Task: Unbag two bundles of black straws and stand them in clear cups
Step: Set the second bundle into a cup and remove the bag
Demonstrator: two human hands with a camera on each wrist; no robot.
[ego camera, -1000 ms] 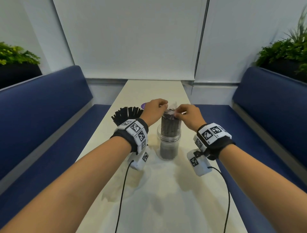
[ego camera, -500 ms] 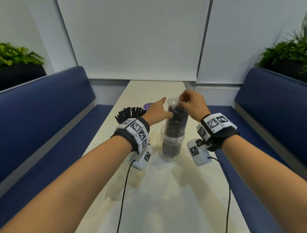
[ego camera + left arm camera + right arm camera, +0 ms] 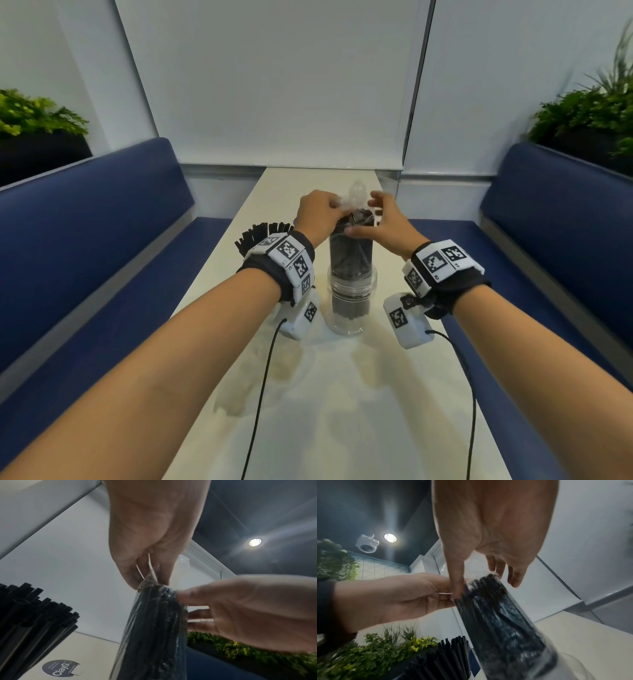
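on the pale table [image 3: 342, 411], nearest my view, a clear cup [image 3: 351, 301] holds a bagged bundle of black straws [image 3: 350, 255] standing upright. above it, my left hand [image 3: 318, 216] pinches the bag's crumpled clear plastic top [image 3: 356, 198] between curled fingers. my right hand [image 3: 383, 224] lies open, fingers [image 3: 193, 595] spread and nearly straight, its thumb touching the bundle's upper end. farther back and to the left, behind my left wrist, loose black straws [image 3: 262, 233] fan out, unbagged; what holds them is hidden.
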